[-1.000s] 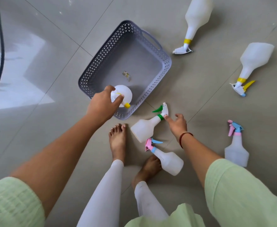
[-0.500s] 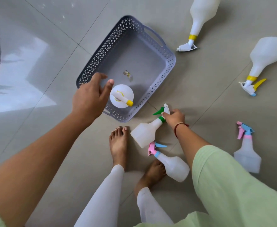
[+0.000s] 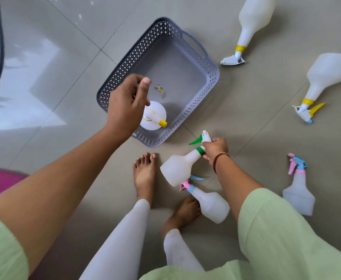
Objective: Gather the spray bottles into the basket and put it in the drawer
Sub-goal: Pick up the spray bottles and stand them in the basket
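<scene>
Head view, looking down at a tiled floor. The right hand [image 3: 215, 149], at centre right of the frame, is closing its grip around the neck and green collar of a spray bottle with a green trigger [image 3: 178, 168]; the fingers are clamped there and the bottle body is tilting toward the lower left, seemingly just off the floor, though that is hard to tell. The left hand [image 3: 126, 107], left of centre, is hovering over the near corner of the basket [image 3: 212, 81] with its grip apart and holding nothing.

Directly below that hand, one spray bottle with a yellow nozzle [image 3: 153, 116] is standing upright inside the basket. The basket is a grey perforated plastic tray sitting on the floor at upper centre.

Four more bottles are lying or standing outside it: a pink-and-blue-headed bottle [image 3: 210, 203] lying beside the person's feet, just under the held one; another pink-and-blue one [image 3: 298, 195] standing at lower right; a large yellow-collared bottle with a yellow trigger [image 3: 325, 77] lying at right; and a second large yellow-collared bottle [image 3: 252, 19] lying at top right. No drawer is showing.

The bottles are looking translucent and empty, so they are probably light and stiff but smooth-sided. The narrow neck under the trigger head is likely the surest hold; the wide bodies may slip in one hand.
</scene>
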Available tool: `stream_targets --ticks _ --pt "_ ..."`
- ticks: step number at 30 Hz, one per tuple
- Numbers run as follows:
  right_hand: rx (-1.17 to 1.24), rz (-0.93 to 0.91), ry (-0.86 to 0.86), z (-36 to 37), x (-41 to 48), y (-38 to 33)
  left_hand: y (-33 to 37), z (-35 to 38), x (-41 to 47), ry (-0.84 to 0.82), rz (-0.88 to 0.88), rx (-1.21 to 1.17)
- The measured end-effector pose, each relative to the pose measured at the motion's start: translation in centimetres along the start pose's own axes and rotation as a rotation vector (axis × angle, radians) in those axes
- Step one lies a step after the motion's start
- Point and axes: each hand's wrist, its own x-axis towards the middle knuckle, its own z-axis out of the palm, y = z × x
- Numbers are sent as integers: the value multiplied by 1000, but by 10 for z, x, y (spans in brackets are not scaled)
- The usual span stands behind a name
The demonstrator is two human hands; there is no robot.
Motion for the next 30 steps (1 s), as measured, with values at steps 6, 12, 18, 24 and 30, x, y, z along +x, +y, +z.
stream_targets --ticks 6,12,18,24,30 --pt "-119 -159 -51 -97 -58 -39 -6 -96 3 228 148 -468" --pt "-408 -631 165 -183 -117 -135 -14 -198 0 528 251 -899" --pt "-529 -1009 80 -138 -148 -200 -22 -209 22 524 204 -901" --pt "-698 -1199 -162 -54 -155 -228 -33 -223 37 496 181 -899" --pt "-931 -1366 -420 23 -171 -243 -42 -226 42 341 282 -723"
